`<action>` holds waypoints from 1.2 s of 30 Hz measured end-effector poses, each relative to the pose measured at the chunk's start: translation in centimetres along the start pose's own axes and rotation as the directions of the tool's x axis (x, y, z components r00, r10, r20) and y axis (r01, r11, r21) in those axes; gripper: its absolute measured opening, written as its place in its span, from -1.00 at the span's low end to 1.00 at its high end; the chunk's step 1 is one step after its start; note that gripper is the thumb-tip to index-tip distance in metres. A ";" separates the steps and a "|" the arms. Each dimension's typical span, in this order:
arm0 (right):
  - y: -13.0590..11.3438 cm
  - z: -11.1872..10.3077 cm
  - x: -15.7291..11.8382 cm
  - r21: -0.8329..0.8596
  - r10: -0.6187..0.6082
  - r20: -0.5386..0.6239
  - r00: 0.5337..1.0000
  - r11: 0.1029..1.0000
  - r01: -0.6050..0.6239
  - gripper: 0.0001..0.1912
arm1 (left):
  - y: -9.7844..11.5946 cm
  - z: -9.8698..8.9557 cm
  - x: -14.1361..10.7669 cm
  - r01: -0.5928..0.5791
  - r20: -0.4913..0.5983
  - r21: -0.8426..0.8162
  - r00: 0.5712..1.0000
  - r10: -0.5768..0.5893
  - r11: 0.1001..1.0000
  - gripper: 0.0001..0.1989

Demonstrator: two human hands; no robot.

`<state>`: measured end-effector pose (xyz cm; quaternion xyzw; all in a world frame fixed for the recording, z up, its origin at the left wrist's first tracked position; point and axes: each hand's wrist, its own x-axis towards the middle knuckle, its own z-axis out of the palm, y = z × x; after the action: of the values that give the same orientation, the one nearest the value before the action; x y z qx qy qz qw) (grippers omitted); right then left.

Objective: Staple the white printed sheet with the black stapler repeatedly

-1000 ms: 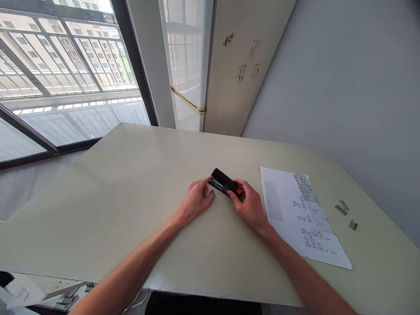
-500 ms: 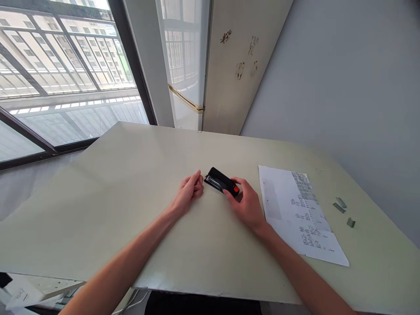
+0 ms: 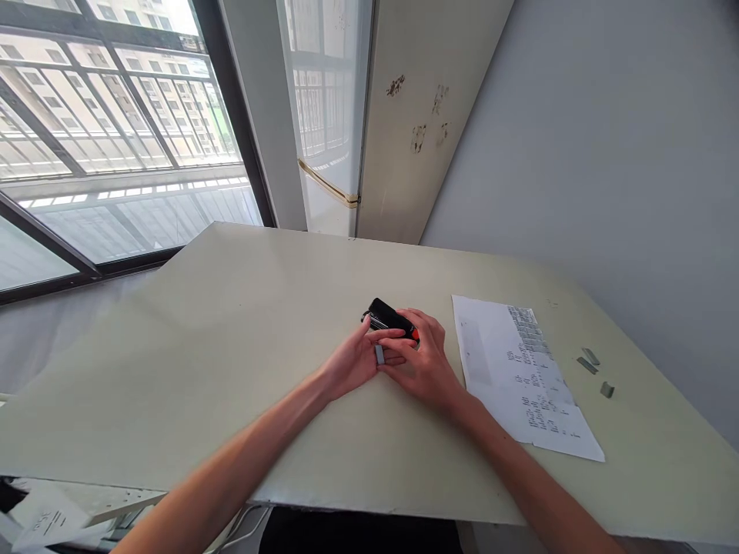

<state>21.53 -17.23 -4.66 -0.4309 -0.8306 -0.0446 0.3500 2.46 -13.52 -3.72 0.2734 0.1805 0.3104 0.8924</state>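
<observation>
A black stapler with a red part at its right end lies on the table, its upper arm raised. My left hand is turned palm up in front of it, fingers stretched out. Across those fingers rests a short grey strip of staples. My right hand keeps some fingers round the stapler's right end, while its index finger and thumb reach left to the strip, close to either side of it. Whether they touch the strip I cannot tell. My fingers partly cover the stapler's front.
A printed sheet of paper lies right of my right hand. Several small grey-green pieces lie beyond it, towards the wall. The table's near edge runs just in front of my body. A fridge and a window stand behind the table.
My left hand has turned from a closed fist to palm up and moved right, showing the strip of staples. The right index finger and thumb have come off the stapler towards the strip.
</observation>
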 end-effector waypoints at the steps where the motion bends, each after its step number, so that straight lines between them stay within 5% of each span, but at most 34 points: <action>1: -0.1 -0.2 0.0 0.001 -0.014 0.006 1.000 1.000 0.014 -0.72 | 0.0 0.0 0.0 0.010 0.007 0.022 1.000 -0.010 1.000 -0.36; 6: -0.5 -3.2 -1.0 0.022 0.087 0.031 0.996 0.996 -0.088 -0.73 | 0.1 -0.1 -0.3 0.038 -0.053 0.133 0.998 -0.031 0.990 -0.41; 10: 2.0 -7.5 -4.6 -0.053 0.286 -0.014 0.958 0.957 -0.286 -0.71 | 0.6 -0.2 -0.5 0.070 -0.137 0.202 0.990 -0.043 0.977 -0.57; 12: 4.7 -10.0 -7.4 -0.122 0.421 -0.067 0.905 0.896 -0.426 -0.66 | 0.9 -0.3 -0.4 0.088 -0.128 0.222 0.990 -0.061 0.971 -0.55; 15: 9.2 -13.5 -12.3 -0.231 0.634 -0.163 0.756 0.721 -0.654 -0.53 | 1.0 -0.3 -0.2 0.088 -0.091 0.259 0.994 -0.066 0.962 -0.53; 19: 13.8 -16.5 -18.3 -0.338 0.738 -0.238 0.632 0.547 -0.766 -0.40 | 1.0 -0.3 0.1 0.073 -0.062 0.305 0.996 -0.057 0.950 -0.55; 23: 16.0 -17.2 -21.7 -0.410 0.748 -0.263 0.609 0.485 -0.773 -0.38 | 0.9 0.4 0.1 0.053 -0.106 0.338 0.994 -0.017 0.940 -0.48; 28: 16.5 -16.6 -22.1 -0.411 0.755 -0.315 0.575 0.438 -0.799 -0.41 | 0.6 1.1 0.0 -0.001 -0.158 0.396 0.985 0.069 0.918 -0.51; 36: 11.1 -15.4 -20.1 -0.224 0.708 -0.291 0.644 0.604 -0.765 -0.41 | 0.9 0.7 0.2 -0.028 -0.182 0.441 0.976 0.120 0.897 -0.66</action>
<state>45.91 -29.80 -8.11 -0.7814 -0.5246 -0.0703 0.3306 2.55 -13.05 -2.71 0.4392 0.3253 0.3225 0.7728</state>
